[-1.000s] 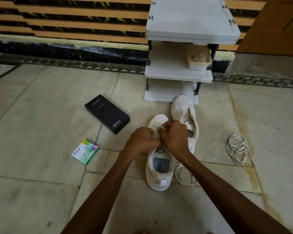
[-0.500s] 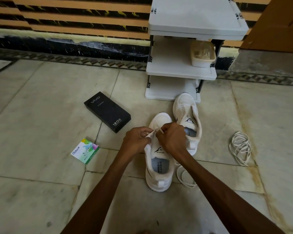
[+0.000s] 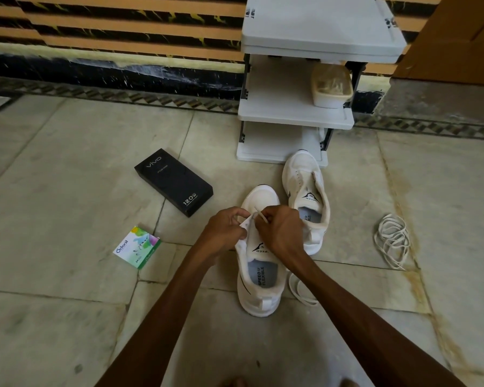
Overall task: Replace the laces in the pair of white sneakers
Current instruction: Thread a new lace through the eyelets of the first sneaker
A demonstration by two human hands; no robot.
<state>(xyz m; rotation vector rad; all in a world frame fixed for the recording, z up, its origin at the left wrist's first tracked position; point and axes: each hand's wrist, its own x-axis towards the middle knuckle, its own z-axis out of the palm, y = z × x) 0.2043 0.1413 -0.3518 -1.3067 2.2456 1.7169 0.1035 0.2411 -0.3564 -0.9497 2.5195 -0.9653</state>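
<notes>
Over the near sneaker [image 3: 260, 277], right hand [image 3: 281, 233] pinches the limp lace [image 3: 260, 215] at its tip; left hand [image 3: 224, 233] pinches the flap [image 3: 246, 225].

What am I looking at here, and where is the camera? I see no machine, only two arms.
There is no machine: a person works with bare hands, and the single camera sits on their head, looking forward and down. The left hand pinches the eyelet edge of the near sneaker; the right hand pinches a lace end at its front eyelets. The far sneaker stands beside it and shows no lace. On the tiled floor also lie a loose lace bundle, a black box and a green packet; a white shelf rack stands by the wall.
</notes>
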